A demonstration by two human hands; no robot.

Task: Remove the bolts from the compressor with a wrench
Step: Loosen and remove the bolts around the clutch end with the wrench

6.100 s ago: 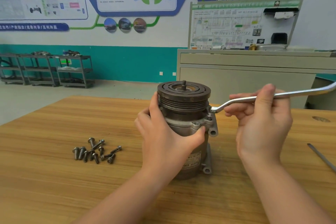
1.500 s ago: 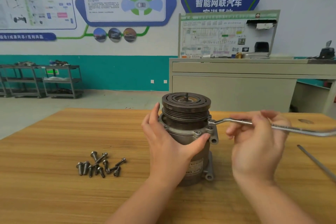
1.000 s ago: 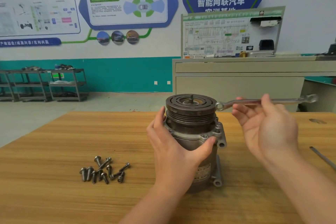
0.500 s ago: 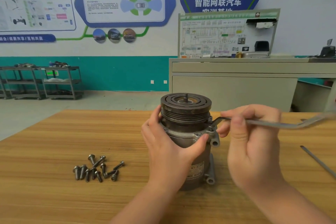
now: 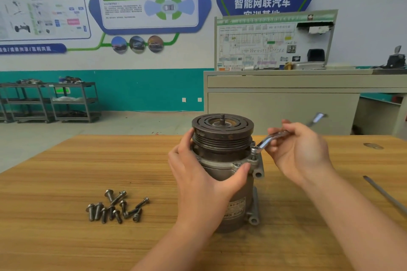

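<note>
Compressor: we saw the compressor [image 5: 229, 174] standing upright on the table [image 5: 66, 182], pulley end up, near the middle of the view.
Left hand: our left hand [image 5: 204, 180] was wrapped around the body of the compressor, its fingers [image 5: 186, 145] curled on the far left side and the thumb pressed on the flange at the front.
Right hand: our right hand [image 5: 301, 154] was closed on the wrench [image 5: 271, 139], fingers folded over the middle of the handle.
Wrench: its ring end sat on a bolt [image 5: 254, 156] at the right edge of the flange; the handle ran up and to the right, its far end blurred.
Holders: we saw no tray or box on the table; a heap of loose bolts [image 5: 116, 208] lay bare on the wood, left of the compressor and well apart from it.
Surface: the table was light wood with a long grain; a thin metal rod [image 5: 385, 193] lay at its right edge, cut off by the frame.
Room: beyond stood a grey cabinet [image 5: 282, 105] carrying a wiring board [image 5: 273, 44], metal shelf carts [image 5: 50, 101] on the left, and a white and teal wall with posters [image 5: 149, 4].
Hard to make out: the bolt head was hidden under the ring, the compressor's label was partly covered by our left wrist, and we could not read the poster text.
</note>
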